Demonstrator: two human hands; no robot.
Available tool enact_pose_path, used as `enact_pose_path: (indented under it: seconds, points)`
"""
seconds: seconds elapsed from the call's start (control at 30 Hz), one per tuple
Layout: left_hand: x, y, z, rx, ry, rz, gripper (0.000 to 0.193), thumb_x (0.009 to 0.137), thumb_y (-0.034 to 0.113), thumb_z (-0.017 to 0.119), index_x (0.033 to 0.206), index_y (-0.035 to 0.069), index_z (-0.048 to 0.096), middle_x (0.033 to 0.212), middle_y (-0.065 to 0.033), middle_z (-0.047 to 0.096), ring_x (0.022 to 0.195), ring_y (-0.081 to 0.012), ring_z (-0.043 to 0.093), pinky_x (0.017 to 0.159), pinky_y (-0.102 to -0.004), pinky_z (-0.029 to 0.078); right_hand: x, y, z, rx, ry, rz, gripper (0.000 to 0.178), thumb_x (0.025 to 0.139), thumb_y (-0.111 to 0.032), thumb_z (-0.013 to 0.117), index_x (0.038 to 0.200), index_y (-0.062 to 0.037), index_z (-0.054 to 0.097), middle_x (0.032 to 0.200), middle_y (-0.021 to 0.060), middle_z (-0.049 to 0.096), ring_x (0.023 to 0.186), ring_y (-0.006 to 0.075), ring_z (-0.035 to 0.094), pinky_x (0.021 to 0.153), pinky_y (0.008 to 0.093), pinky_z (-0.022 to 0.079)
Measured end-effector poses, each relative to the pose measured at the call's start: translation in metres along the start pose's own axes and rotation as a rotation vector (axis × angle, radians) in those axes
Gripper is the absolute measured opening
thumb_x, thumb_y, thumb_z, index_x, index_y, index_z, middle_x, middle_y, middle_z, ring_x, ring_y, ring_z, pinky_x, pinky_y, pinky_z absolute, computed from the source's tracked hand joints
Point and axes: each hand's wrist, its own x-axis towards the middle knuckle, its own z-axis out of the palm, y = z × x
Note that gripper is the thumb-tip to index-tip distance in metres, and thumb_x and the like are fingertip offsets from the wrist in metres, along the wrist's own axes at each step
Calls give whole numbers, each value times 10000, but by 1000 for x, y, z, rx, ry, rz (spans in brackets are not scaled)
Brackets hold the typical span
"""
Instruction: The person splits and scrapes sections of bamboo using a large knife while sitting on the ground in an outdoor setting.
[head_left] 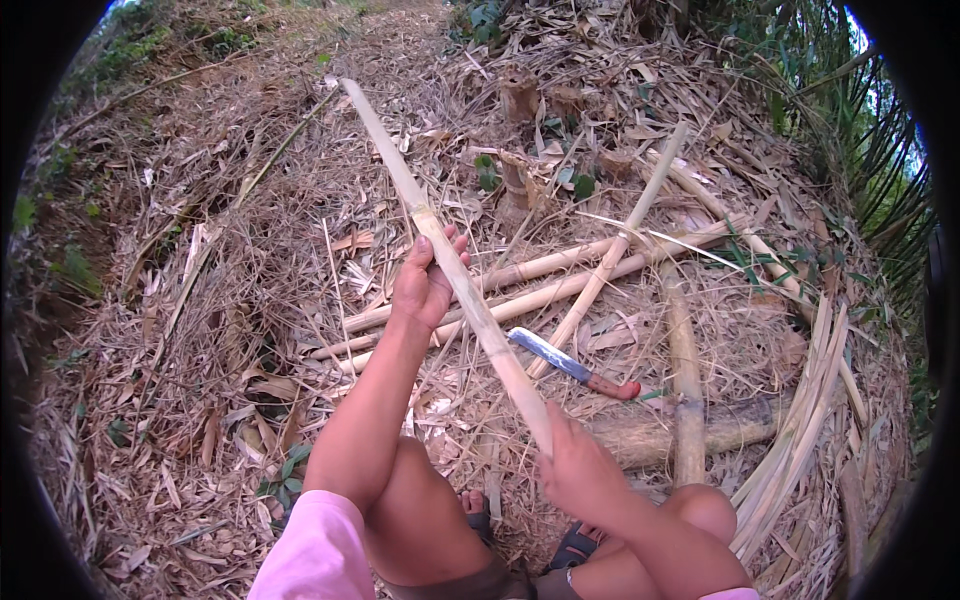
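A long split bamboo strip [465,290] slants across the middle, its far tip at the upper left and its near end close to my knees. My left hand [428,285] supports it from below near a node, thumb on one side and fingertips showing on the other. Around the near end, my right hand [582,465] is closed. On the ground just right of the strip lies a machete [570,362] with a pale, worn blade and a brown handle ending in a red-orange tip. Neither hand touches it.
Several bamboo poles [570,285] lie crossed beyond the machete. A thick log [735,425] rests to the right, under an upright-lying pole [685,360]. Thin split strips [800,430] are bundled at far right. Cut stumps [518,180] stand ahead amid dry leaf litter.
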Motion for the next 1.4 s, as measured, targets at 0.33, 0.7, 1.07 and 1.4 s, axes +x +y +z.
enact_pose_path:
  seconds: [0.33,0.7,1.07,1.4]
  points:
    - [-77,87,36,494,225,551,361,1013,97,449,1346,-22,369,1299,-206,517,1169,-330,580,967,-447,499,59,-9,-21,123,477,-152,416,826,-430,689,938,-35,627,791,173,658,739,363,659,686,463,516]
    - [-201,170,97,2705,-249,297,669,851,545,686,1222,-7,604,1206,-165,605,1136,-304,585,1036,-437,447,92,30,-83,-76,704,-706,437,721,-506,789,720,-92,646,669,41,593,584,244,614,547,357,479]
    - [-235,119,139,1435,291,-768,397,1030,431,481,818,95,481,634,47,376,497,-74,369,448,-257,327,146,66,-96,-129,1134,-436,549,927,-458,597,1255,-19,562,1135,176,629,1204,296,523,1034,423,399]
    - [-161,12,118,877,218,-797,388,999,488,511,962,106,453,602,50,331,455,-72,278,392,-240,253,173,241,57,-397,31,318,329,832,-182,596,1108,-30,689,1265,205,612,1207,357,553,1058,451,400]
